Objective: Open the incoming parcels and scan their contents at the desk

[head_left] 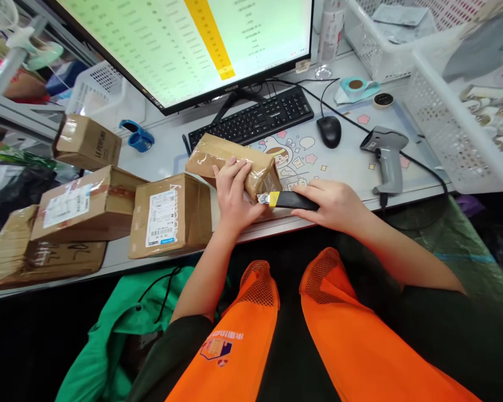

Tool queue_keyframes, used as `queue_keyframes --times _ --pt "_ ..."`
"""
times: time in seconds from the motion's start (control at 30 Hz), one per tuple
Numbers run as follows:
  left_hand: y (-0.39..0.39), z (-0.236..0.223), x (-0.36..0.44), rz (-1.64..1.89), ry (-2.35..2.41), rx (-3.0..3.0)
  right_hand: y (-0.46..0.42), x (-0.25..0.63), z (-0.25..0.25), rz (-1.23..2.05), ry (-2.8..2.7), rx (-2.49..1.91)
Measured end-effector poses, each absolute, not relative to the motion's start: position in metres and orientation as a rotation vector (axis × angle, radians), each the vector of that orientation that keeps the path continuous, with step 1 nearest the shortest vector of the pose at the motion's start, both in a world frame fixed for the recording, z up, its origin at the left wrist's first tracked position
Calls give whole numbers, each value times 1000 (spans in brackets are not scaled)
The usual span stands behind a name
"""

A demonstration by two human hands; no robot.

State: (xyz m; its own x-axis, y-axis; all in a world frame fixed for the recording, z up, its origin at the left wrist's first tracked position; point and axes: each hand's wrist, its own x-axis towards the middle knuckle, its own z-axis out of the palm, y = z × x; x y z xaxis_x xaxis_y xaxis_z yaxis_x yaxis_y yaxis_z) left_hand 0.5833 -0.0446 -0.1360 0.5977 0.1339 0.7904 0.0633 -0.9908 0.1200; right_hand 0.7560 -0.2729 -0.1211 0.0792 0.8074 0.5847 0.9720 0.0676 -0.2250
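A small brown cardboard box (230, 153), wrapped in shiny clear tape, is tilted up on the front part of the desk. My left hand (237, 198) grips it, fingers over the near upper side. In my right hand (331, 202) is a utility knife (293, 200) with a black handle and a yellow band. Its front end meets the box's near right corner, close to my left thumb; how far the blade enters the cardboard is hidden. Left of the box stands a carton (171, 215) with a white shipping label.
More cartons (88, 204) crowd the left, beside a blue tape dispenser (137, 137). Behind are a keyboard (251, 117), a mouse (329, 132) and a monitor (193, 50). A barcode scanner (388, 159) with its cable and white baskets (448, 123) occupy the right.
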Motion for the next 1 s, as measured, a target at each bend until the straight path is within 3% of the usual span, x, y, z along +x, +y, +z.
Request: queue_keyframes --times 0.33,0.57,0.67,0.87,1.0 --pt "-45 -136 582 1374 125 2710 -257 784 -125 -312 -1742 -1781" --pt "-30 -127 559 1394 -8 2597 -286 886 -147 -442 -925 -2096" --pt "-27 -122 528 1339 94 2514 -305 871 -153 -340 -878 -2037" --pt "-58 -106 522 1292 938 2621 -308 810 -164 -221 -898 -1978" --pt "-39 -86 519 963 675 2724 -313 801 -168 -204 -845 -1959"
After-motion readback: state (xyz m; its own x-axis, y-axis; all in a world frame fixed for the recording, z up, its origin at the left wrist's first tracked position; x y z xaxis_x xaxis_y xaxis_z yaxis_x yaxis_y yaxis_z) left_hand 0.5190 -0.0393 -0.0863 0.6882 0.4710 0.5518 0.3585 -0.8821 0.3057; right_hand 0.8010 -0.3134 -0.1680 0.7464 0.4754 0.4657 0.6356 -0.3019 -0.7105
